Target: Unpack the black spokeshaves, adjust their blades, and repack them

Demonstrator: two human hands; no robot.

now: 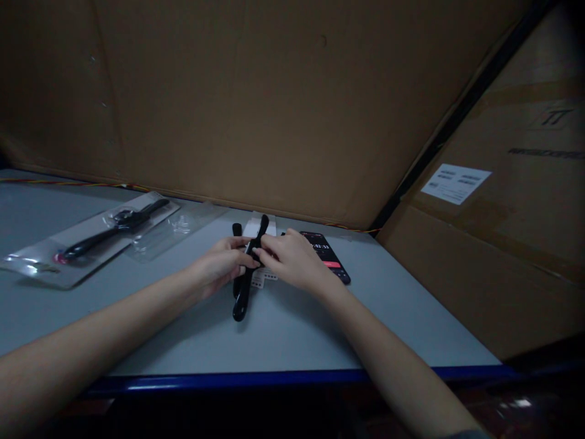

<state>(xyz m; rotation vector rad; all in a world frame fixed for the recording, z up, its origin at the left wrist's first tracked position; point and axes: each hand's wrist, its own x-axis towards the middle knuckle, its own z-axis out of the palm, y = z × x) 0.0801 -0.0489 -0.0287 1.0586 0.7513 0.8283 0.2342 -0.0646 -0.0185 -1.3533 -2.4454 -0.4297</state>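
A black spokeshave (243, 299) with two long handles is held tilted above the table, in front of my body. My left hand (223, 262) grips its middle from the left, thumb on top. From the right, my right hand (292, 259) has its fingers pinched at the same middle part; what small piece they touch there is hidden. Just behind it to the left lies a second black handled tool (236, 230), mostly covered by my left hand. White printed cards (258, 280) lie under and behind my fingers.
A phone (336, 262) showing a timer lies right of my right hand. At the left is a blister pack (91, 244) with another black spokeshave, beside a clear plastic shell (171, 231). Cardboard walls (274, 110) bound the table's back and right; its front edge (228, 381) is blue.
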